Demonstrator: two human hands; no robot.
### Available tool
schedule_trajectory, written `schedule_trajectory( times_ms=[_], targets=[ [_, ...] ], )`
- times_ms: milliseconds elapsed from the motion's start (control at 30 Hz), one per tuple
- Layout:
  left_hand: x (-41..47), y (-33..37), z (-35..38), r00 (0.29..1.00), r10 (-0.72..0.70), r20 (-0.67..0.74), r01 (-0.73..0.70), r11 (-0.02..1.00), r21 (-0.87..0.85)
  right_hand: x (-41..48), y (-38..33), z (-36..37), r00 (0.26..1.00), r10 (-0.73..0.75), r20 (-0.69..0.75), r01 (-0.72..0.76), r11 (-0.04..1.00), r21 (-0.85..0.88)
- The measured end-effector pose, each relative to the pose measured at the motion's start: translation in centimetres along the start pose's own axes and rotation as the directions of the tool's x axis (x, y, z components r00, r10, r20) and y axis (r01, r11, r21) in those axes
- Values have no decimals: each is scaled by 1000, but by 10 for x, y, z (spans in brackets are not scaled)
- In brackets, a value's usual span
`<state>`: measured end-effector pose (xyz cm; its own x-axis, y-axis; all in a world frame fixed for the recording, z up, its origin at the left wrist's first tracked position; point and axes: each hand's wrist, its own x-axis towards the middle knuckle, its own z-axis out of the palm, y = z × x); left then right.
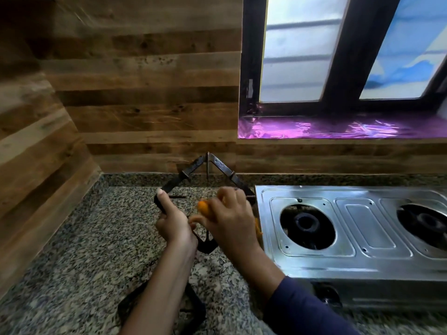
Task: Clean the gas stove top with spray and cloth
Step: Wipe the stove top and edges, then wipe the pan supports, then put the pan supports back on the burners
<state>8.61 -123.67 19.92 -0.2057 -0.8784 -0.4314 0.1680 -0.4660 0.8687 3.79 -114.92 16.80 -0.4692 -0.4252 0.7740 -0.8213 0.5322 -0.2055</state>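
A steel gas stove [362, 262] sits on the granite counter at the right, both burner wells bare with no pan supports on them. My left hand [173, 221] grips a black square pan support [193, 169], tilted up on edge to the left of the stove. My right hand [232, 218] is closed on an orange cloth [204, 206] and presses it against that support's frame. No spray bottle is in view.
A second black pan support [196, 308] lies flat on the granite counter [92, 238] under my left forearm. Wood-look walls close the corner at the left and back. A window with a purple-lined sill [338, 128] is behind the stove.
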Motion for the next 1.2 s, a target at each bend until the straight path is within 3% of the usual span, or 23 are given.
schedule_trajectory(
  times_ms=[467,667,800,967,1100,1200],
  targets=[
    [-14,-21,23,964,-249,89,245,968,55,-95,32,-22,999,-22,23,23,1000,-20],
    [-34,-35,33,956,-259,137,244,962,118,-100,65,-68,997,51,-52,-52,999,-12],
    [-69,-48,54,945,-258,200,234,963,137,-88,82,-87,995,3,-103,-2,1000,11],
    [-124,-92,99,934,-234,271,197,968,154,-150,145,-126,992,-3,-124,10,998,59],
    [-167,-136,135,919,-260,297,226,964,143,-237,227,-182,976,214,51,-216,976,41],
    [-215,-173,160,901,-290,323,248,955,165,-281,296,-242,833,551,50,-551,834,-16]
  ],
)
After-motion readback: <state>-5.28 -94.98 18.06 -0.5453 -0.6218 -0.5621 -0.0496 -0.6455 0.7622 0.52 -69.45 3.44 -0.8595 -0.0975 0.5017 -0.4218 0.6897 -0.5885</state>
